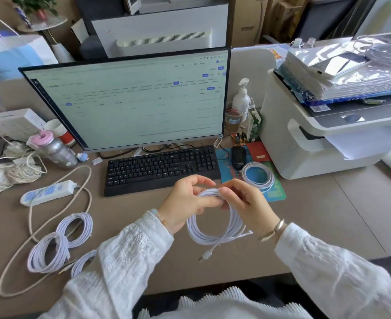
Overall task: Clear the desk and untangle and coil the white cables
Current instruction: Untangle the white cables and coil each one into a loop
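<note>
Fingers [230, 192] of both hands pinch top of white cable coil [212, 229], held above tabletop [316, 215] near front edge. Cable light, limp, springy; loops likely slip. Best held at bunched top. Plug end [204, 255] dangles.

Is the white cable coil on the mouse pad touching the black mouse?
Apart. The head view shows blue pad surface between the coil and the mouse.

Just one view here, a head cam looking forward and steeply down at the desk [304, 215]. It's sitting close, wide-angle bending the edges, monitor [130, 100] filling the upper middle, sleeves crowding the bottom of frame.
</note>
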`<act>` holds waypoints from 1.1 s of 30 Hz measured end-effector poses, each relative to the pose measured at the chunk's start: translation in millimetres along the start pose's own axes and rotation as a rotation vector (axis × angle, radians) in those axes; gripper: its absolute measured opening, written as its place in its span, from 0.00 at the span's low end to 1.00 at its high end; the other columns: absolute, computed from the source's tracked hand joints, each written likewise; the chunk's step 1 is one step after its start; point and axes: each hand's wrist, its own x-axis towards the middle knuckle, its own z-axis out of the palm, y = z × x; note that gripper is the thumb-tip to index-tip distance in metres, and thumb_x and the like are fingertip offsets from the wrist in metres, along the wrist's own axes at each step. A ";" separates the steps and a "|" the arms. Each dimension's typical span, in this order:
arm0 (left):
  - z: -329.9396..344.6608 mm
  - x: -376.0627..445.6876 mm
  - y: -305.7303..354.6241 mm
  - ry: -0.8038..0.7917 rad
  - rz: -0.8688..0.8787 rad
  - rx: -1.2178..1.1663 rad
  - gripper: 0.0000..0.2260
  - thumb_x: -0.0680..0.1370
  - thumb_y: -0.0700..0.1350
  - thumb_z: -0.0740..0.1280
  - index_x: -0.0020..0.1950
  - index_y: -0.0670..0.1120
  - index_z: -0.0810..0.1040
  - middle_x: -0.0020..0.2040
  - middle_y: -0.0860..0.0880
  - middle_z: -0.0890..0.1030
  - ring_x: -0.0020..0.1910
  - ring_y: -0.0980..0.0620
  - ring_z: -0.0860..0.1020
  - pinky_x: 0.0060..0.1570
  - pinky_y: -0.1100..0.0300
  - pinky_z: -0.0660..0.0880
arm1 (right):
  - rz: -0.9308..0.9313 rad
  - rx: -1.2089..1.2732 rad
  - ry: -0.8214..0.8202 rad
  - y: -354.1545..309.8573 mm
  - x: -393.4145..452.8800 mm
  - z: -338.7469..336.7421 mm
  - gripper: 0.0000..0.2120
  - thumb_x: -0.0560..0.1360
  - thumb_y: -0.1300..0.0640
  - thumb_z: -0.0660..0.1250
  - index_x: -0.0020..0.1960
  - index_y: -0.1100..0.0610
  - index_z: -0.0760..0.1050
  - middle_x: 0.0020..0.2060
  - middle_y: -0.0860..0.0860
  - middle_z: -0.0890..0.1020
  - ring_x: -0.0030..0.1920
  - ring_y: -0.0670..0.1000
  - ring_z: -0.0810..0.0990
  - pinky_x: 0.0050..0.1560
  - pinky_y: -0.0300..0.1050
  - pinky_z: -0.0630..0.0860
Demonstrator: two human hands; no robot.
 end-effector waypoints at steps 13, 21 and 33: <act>-18.3 4.9 -40.7 0.143 -0.184 -0.694 0.10 0.68 0.41 0.73 0.46 0.39 0.80 0.35 0.48 0.77 0.20 0.61 0.63 0.20 0.70 0.60 | 0.557 0.602 0.454 28.7 -52.0 37.0 0.18 0.75 0.46 0.69 0.57 0.58 0.76 0.47 0.55 0.82 0.47 0.56 0.83 0.51 0.52 0.77; 18.2 22.4 -47.8 0.034 -0.225 -0.243 0.12 0.74 0.49 0.73 0.43 0.45 0.71 0.28 0.53 0.66 0.22 0.57 0.59 0.20 0.66 0.56 | 0.281 -0.304 0.161 19.0 -52.6 18.1 0.14 0.75 0.63 0.64 0.58 0.50 0.73 0.36 0.43 0.77 0.37 0.47 0.79 0.42 0.36 0.75; 115.4 104.8 -59.2 -0.065 -0.361 -0.121 0.09 0.75 0.31 0.65 0.55 0.36 0.78 0.44 0.42 0.81 0.43 0.48 0.82 0.46 0.55 0.79 | 0.652 -0.074 0.283 100.5 -30.2 -118.0 0.11 0.72 0.62 0.70 0.53 0.56 0.74 0.40 0.55 0.83 0.37 0.56 0.85 0.29 0.48 0.80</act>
